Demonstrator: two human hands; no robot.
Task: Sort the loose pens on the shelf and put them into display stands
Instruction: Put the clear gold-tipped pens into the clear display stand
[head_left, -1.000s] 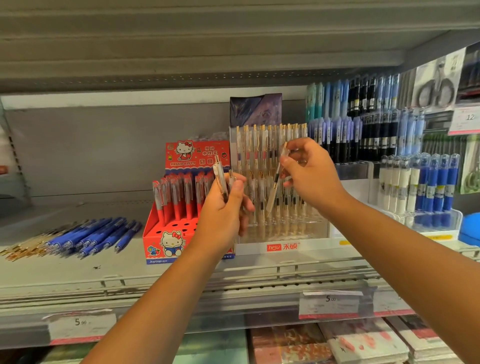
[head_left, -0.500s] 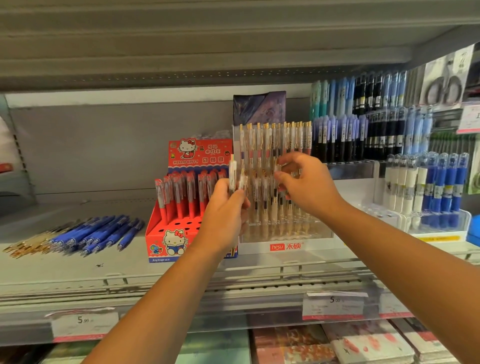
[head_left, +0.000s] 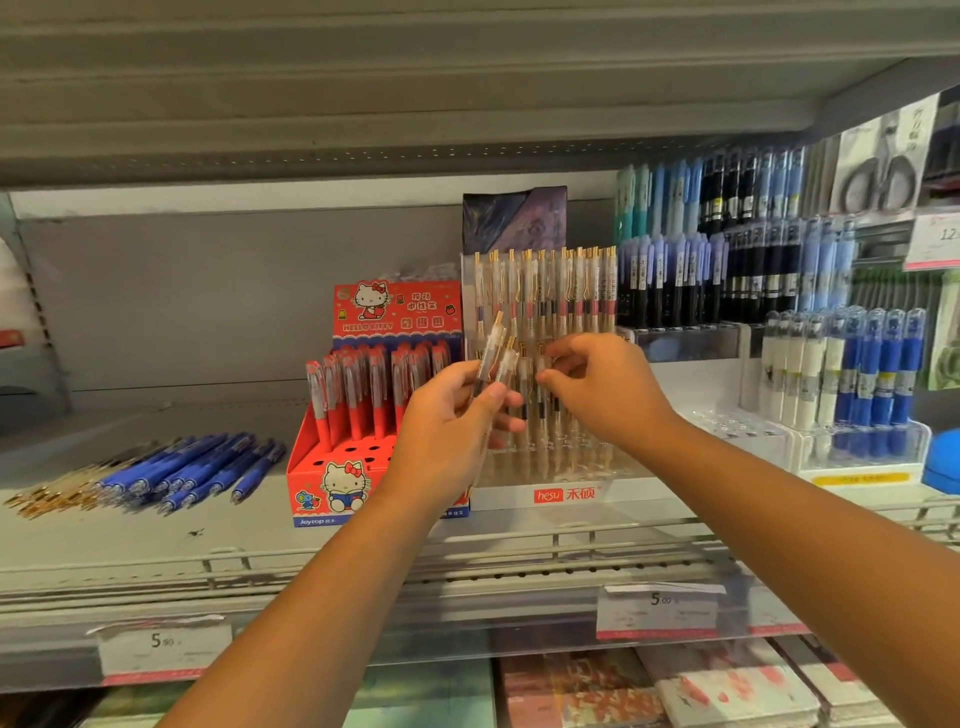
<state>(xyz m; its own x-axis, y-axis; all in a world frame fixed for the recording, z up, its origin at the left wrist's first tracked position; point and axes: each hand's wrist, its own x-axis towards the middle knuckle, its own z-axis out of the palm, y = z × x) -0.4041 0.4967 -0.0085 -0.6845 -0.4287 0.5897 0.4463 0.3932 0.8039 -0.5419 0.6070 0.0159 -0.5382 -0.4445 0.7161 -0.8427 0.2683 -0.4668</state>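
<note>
At the clear hesu display stand (head_left: 566, 493), carries no pen any longer in right hand (head_left: 608, 387): fingers loosely curled, empty, reaching toward clear gold-clip pens (head_left: 493, 353) gripped upright in left hand (head_left: 447, 415). Indicates one pen seated; leaves loose blue pens (head_left: 192, 470) lying at shelf (head_left: 156, 540) left.

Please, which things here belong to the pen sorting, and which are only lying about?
Part of the job:
- left hand gripping clear pens
- right hand at the clear stand
- loose blue pens on the shelf

Only lying about:
- scissors pack
- price tag
- notebooks below
</note>
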